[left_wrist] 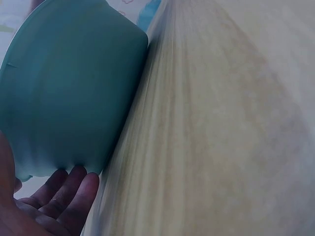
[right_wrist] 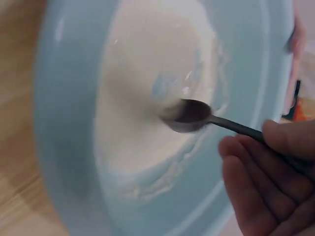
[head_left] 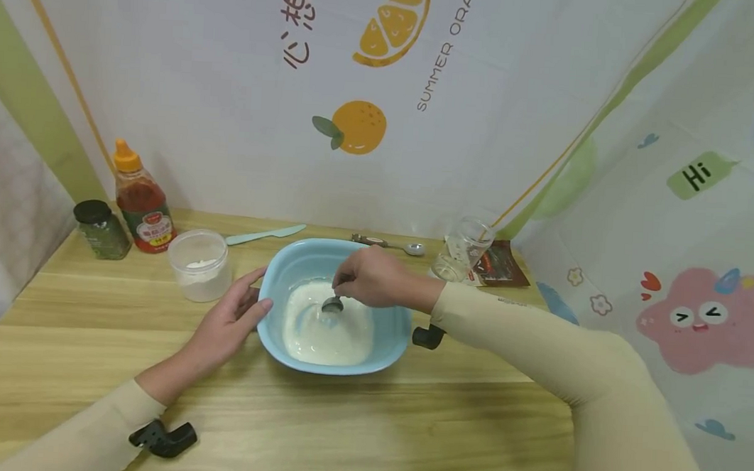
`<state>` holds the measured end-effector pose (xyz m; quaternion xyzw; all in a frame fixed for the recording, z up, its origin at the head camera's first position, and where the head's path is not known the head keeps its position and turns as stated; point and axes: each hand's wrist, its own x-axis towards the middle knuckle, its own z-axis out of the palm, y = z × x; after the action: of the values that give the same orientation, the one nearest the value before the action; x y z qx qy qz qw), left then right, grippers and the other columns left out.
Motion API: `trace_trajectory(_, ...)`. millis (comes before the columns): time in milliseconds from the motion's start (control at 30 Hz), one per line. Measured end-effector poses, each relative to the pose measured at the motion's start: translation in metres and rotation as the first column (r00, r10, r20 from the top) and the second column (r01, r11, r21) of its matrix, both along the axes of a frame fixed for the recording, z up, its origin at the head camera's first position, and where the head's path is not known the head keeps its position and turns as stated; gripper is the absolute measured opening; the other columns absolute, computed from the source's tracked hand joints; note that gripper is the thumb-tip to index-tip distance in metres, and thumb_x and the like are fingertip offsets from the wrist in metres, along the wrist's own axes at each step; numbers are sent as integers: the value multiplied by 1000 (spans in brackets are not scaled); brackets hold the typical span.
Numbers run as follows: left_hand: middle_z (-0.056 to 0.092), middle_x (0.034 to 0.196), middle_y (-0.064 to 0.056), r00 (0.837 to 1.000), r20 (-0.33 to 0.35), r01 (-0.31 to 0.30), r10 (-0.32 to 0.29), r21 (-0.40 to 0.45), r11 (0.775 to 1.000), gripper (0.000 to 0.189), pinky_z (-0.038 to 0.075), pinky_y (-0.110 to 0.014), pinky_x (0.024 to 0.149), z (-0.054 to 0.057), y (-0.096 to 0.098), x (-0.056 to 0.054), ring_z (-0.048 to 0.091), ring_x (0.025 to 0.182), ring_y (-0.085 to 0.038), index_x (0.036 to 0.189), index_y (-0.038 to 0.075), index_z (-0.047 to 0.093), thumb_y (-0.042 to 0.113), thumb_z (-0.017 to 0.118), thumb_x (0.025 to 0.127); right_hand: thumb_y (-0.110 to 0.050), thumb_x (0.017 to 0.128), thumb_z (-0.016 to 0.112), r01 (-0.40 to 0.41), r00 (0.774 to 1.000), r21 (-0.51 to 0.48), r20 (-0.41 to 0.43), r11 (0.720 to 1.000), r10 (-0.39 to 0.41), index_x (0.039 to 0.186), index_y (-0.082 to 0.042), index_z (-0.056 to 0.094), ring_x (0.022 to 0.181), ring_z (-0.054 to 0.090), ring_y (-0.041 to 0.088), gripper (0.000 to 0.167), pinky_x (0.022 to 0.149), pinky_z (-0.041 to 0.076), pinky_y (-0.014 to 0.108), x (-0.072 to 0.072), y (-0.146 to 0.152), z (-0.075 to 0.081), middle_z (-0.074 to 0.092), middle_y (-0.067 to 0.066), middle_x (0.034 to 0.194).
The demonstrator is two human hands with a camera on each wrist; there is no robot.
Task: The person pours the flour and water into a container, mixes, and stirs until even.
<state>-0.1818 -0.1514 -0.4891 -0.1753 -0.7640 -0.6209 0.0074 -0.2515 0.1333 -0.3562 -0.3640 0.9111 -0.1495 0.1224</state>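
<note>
A light blue plastic basin [head_left: 393, 334] stands on the wooden table with a white, creamy mixture [head_left: 326, 343] spread over its bottom. My left hand [head_left: 230, 320] holds the basin at its left side, thumb at the rim. In the left wrist view its fingertips [left_wrist: 87, 184] press against the outer wall. Reaching over from the right, my right hand [head_left: 375, 274] pinches the handle of a dark metal spoon [right_wrist: 189, 118] between thumb and fingers. The spoon's bowl is tilted at the mixture, where a patch of blue bottom shows through.
Left of the basin stand a clear tub of white powder [head_left: 201, 276], a red sauce bottle [head_left: 145, 205] and a dark-lidded jar [head_left: 102, 230]. Behind it lie a pale green knife [head_left: 265, 235] and a measuring spoon [head_left: 389, 245]. A glass jar [head_left: 462, 251] and packets [head_left: 502, 263] are at back right.
</note>
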Motion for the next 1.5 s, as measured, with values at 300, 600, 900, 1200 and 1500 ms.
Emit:
trace_trajectory(300, 68, 139, -30, 1000, -3, -15, 15, -6, 1000, 62, 65, -26, 88, 1, -1, 1, 72, 121, -45, 176, 12, 30, 20, 55, 119, -17, 105, 80, -107, 979, -69, 164, 992, 118, 113, -9, 87, 89, 73, -4, 13, 81, 59, 20, 6, -15, -2, 85, -6, 100)
trace_trajectory(600, 67, 139, -31, 1000, 0, 13, -13, 23, 1000, 63, 66, -29, 88, 0, 0, -2, 72, 120, -46, 176, 10, 29, 20, 55, 119, -19, 106, 79, 99, 995, -51, -22, 994, -100, 112, -10, 88, 81, 71, 4, 14, 71, 57, 22, -17, 0, -7, 84, -2, 104)
trace_trajectory(900, 66, 140, -30, 1000, 13, 17, -17, 14, 1000, 64, 66, -28, 88, 1, -1, -2, 72, 120, -45, 176, 11, 27, 21, 55, 120, -19, 104, 80, 76, 997, 43, -4, 996, -76, 101, -14, 88, 75, 70, 2, 10, 69, 58, 25, -1, 16, 4, 81, -9, 88)
trace_trajectory(1200, 67, 137, -30, 1000, 15, 6, -7, 34, 999, 63, 67, -30, 85, -5, -1, 2, 73, 117, -40, 176, 10, 30, 20, 56, 119, -20, 106, 78, -36, 990, -42, 136, 998, 42, 107, -14, 87, 81, 72, -2, 11, 74, 58, 22, 5, -2, -4, 82, -12, 89)
trace_trajectory(1500, 67, 139, -31, 1000, -3, 13, -13, 28, 1000, 63, 67, -30, 87, -3, -1, -1, 72, 120, -44, 176, 11, 29, 20, 56, 119, -20, 108, 76, 153, 988, -46, 0, 987, -153, 111, -10, 88, 77, 68, 5, 16, 69, 56, 26, -16, 23, -6, 83, -4, 96)
